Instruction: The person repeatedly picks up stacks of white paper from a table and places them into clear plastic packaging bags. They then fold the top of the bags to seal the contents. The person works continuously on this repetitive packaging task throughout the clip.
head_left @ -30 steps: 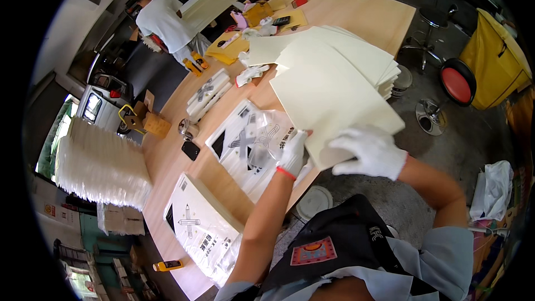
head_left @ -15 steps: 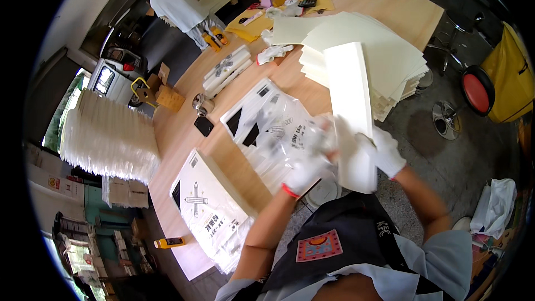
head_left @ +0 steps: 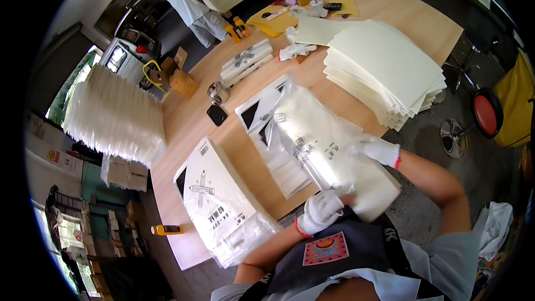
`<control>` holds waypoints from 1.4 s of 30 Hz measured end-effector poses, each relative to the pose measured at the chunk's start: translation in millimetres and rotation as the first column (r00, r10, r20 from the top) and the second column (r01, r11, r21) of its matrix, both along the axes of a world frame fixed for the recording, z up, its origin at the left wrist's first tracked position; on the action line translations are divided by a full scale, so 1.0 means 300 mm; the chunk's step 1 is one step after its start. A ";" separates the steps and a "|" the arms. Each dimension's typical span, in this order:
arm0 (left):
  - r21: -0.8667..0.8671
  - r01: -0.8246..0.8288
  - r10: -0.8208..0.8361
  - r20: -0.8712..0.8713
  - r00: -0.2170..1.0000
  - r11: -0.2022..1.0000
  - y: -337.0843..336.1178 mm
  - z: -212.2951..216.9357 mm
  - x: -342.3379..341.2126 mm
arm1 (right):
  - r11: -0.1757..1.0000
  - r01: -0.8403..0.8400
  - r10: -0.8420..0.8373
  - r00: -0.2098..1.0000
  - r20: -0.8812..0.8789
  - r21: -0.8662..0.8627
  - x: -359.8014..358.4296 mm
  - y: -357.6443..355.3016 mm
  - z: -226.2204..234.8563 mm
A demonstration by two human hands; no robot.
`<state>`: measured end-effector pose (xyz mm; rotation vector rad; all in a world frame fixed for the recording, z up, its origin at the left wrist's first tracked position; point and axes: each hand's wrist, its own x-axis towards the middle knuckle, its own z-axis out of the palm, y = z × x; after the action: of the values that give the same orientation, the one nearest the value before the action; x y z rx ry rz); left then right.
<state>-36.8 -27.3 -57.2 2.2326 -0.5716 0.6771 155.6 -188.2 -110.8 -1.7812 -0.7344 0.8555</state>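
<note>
A thick stack of white paper [head_left: 374, 192] sits mostly inside a clear printed plastic bag [head_left: 304, 128], its near end sticking out of the bag's mouth. My left hand [head_left: 322, 212], in a white knit glove with bare fingertips, is closed at the bag's near edge, close to my apron. On the stack's right side my right hand [head_left: 379, 150], gloved too, grips the paper and bag edge. Beneath the bag's far left part lie flat printed bags [head_left: 278, 164] on the table. To the left rests a pile of filled paper packs [head_left: 209, 195] with a pencil drawing on top.
A fanned pile of cream sheets [head_left: 384, 67] lies at the table's right. A phone [head_left: 217, 115], a metal tin [head_left: 217, 93] and wrapped rolls [head_left: 246, 62] stand farther back. A tall stack of bagged packs [head_left: 114, 114] rises left. A person [head_left: 192, 8] works beyond the table.
The paper stack has gone from upright in my right hand to lying tilted inside the plastic bag. My left hand has moved nearer to my body, to the bag's mouth.
</note>
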 end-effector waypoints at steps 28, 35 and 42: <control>-0.518 -0.845 0.525 -0.687 0.502 0.130 0.179 -0.426 -0.367 | 0.860 0.237 0.284 0.512 0.811 -0.451 -0.380 0.014 0.076; -0.342 -0.787 0.254 -0.816 0.519 0.513 0.070 -0.223 -0.586 | 0.773 0.065 0.473 0.603 0.642 -0.631 -0.547 -0.179 0.098; -0.040 -0.759 0.600 -0.587 0.544 0.649 0.166 -0.269 -0.399 | 0.875 0.288 0.181 0.549 0.816 -0.388 -0.350 -0.097 0.062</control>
<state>-156.4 22.6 -137.9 2.1690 0.7213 0.4197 50.5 -217.2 -92.1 -2.7133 -1.1182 0.0276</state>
